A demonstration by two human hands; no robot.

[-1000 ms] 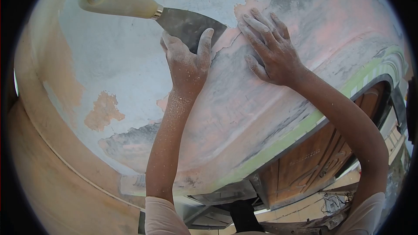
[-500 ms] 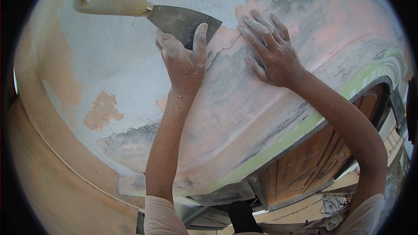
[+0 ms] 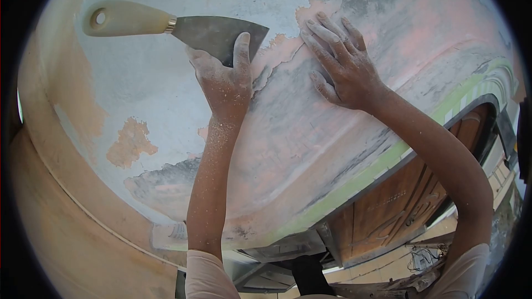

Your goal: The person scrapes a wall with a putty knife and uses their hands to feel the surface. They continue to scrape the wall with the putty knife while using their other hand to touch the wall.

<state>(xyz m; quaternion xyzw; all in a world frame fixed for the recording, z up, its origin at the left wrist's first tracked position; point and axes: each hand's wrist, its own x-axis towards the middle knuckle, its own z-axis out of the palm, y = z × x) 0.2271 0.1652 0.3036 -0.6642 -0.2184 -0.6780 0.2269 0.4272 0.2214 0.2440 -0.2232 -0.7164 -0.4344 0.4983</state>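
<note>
My left hand [image 3: 221,80], dusted white, grips a putty knife by its metal blade [image 3: 213,30], thumb on the near face and the fingers mostly hidden behind it. The knife's pale handle [image 3: 124,19] points left, with a hole near its end. Fingers spread, my right hand [image 3: 343,63] rests against the wall [image 3: 266,149], on a pink and grey area where the coating has come away. Between the two hands runs a ragged edge of lifted paint [image 3: 275,68].
A brown wooden door [image 3: 377,210] stands under an arch with a light green border [image 3: 332,199]. Bare orange-brown patches [image 3: 132,143] mark the pale blue paint at left. Tangled wires [image 3: 425,257] hang low at right, near a black strap-like object [image 3: 310,277].
My left hand has shifted left and slightly down with the putty knife, baring more of the ragged paint edge. My right hand has barely moved.
</note>
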